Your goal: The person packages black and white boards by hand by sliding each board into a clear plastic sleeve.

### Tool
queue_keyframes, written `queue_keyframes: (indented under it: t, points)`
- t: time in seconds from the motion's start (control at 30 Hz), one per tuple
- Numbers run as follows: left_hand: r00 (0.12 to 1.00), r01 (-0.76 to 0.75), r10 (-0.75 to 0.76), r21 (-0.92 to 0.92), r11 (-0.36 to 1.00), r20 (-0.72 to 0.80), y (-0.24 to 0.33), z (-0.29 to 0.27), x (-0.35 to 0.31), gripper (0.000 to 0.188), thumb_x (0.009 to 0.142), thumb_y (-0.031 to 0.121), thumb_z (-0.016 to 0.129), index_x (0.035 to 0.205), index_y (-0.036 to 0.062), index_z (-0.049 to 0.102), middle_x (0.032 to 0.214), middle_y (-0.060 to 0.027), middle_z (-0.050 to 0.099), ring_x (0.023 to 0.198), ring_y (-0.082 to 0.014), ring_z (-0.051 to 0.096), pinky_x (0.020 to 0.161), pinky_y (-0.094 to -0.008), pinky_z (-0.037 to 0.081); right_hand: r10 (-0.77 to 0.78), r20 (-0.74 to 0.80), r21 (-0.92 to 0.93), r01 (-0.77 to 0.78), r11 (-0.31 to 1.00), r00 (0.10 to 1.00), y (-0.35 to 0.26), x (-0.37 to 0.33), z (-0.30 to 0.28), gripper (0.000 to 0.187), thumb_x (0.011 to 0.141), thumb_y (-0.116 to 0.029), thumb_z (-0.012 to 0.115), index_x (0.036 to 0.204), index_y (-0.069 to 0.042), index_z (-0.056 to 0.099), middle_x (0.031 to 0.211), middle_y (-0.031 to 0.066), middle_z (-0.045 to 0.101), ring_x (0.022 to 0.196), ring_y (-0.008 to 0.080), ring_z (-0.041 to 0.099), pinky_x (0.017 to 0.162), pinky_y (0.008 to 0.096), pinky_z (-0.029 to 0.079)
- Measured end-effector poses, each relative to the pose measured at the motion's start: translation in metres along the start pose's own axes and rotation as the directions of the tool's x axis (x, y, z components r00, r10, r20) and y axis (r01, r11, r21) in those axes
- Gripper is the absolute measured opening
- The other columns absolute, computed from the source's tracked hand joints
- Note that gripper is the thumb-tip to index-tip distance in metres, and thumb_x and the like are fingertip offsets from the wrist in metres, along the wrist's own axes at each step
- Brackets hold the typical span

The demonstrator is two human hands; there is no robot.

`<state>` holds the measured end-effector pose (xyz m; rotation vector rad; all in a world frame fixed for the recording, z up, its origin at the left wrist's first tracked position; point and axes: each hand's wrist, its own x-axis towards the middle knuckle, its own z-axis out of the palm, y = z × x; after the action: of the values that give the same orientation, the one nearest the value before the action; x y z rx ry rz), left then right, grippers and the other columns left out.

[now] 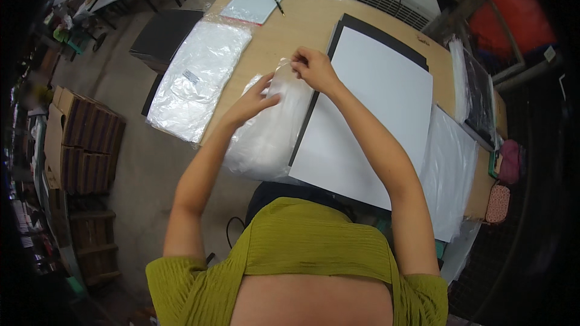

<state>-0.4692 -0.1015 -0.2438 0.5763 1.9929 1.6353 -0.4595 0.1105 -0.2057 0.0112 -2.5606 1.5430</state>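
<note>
Clear plastic bag(s) (272,136) — can't tell if one or several — lie btwn the wrapped plastic pack (196,81) on the L and the big white sheet (368,121) on the R, at the near part of the tan table (314,15). Long axis runs roughly away from the person, far end tipped slightly R, i.e. approx in line w/ the sheet's L edge. R hand (314,69) is nearer the far end: thumb + fingers pinched together there, apparently gripping the film's far edge; exact hold is too small to be sure. L hand (252,104) is nearer the L side, fingers spread, not clenched on anything, palm twd the film; whether fingertips actually touch, can't tell. Rel. to the R-hand pinch, most of the plastic extends back twd the person and a bit L; rel. to the L hand, it's to the R and nearer the body. R forearm crosses over the white sheet, which sits w/ a black board (386,42) showing along its far edge. Pen (278,4) + pad (255,1) are well apart, at the table's far L.
</note>
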Motion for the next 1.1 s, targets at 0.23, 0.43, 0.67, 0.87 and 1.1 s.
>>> queue_keyframes:
  t: [0.23,0.43,0.67,0.87,1.1]
  points:
    - [0.951,-0.114,0.162,0.187,0.976,-0.265,0.021,0.024,0.035,0.021,0.077,0.007,0.073,0.077,0.0007,0.052,0.079,-0.0112,0.068,0.080,-0.0154,0.067,0.071,-0.0263,0.053,-0.081,-0.042,0.167,0.087,0.982,0.996,-0.013,0.008,-0.018,0.006,0.083,-0.002,0.061,0.088,0.000,0.060,0.078,0.0048,0.064,0.067,0.0115,0.060,0.063,0.0253,0.050]
    - [0.950,-0.236,0.209,-0.097,0.967,-0.234,0.027,0.027,0.031,0.019,0.077,-0.001,0.069,0.079,-0.0001,0.050,0.080,-0.0117,0.069,0.083,-0.0129,0.068,0.071,-0.0258,0.052,-0.176,0.124,-0.047,0.182,0.982,0.977,0.043,-0.005,-0.028,0.022,0.078,-0.007,0.070,0.099,-0.003,0.063,0.091,0.0039,0.067,0.083,0.0131,0.063,0.077,0.0261,0.050]
    - [0.931,-0.198,0.219,0.099,0.975,-0.292,0.023,0.012,0.033,0.027,0.074,-0.003,0.072,0.094,-0.0009,0.054,0.071,-0.0095,0.067,0.076,-0.0134,0.068,0.065,-0.0240,0.051,-0.012,0.061,0.084,0.007,0.996,0.998,0.034,-0.013,0.012,0.012,0.073,-0.006,0.071,0.082,-0.001,0.067,0.077,0.0110,0.069,0.076,0.0204,0.067,0.072,0.0318,0.052]
    - [0.960,-0.152,0.163,0.065,0.986,-0.226,0.028,0.005,0.035,0.031,0.074,-0.003,0.072,0.102,-0.0014,0.058,0.072,-0.0075,0.063,0.069,-0.0113,0.065,0.061,-0.0231,0.050,-0.053,-0.126,0.035,0.058,0.998,0.991,0.035,-0.014,0.013,0.006,0.076,-0.003,0.065,0.082,-0.001,0.066,0.076,0.0119,0.069,0.069,0.0216,0.067,0.067,0.0298,0.052]
    - [0.990,-0.043,0.071,0.219,0.975,-0.120,0.039,-0.014,0.036,0.043,0.078,0.002,0.072,0.118,0.0020,0.058,0.081,-0.0077,0.067,0.065,-0.0093,0.060,0.058,-0.0229,0.048,-0.095,-0.197,0.068,0.110,0.992,0.976,0.037,-0.011,0.008,0.008,0.076,-0.003,0.066,0.081,0.001,0.063,0.071,0.0099,0.067,0.065,0.0225,0.065,0.065,0.0307,0.052]
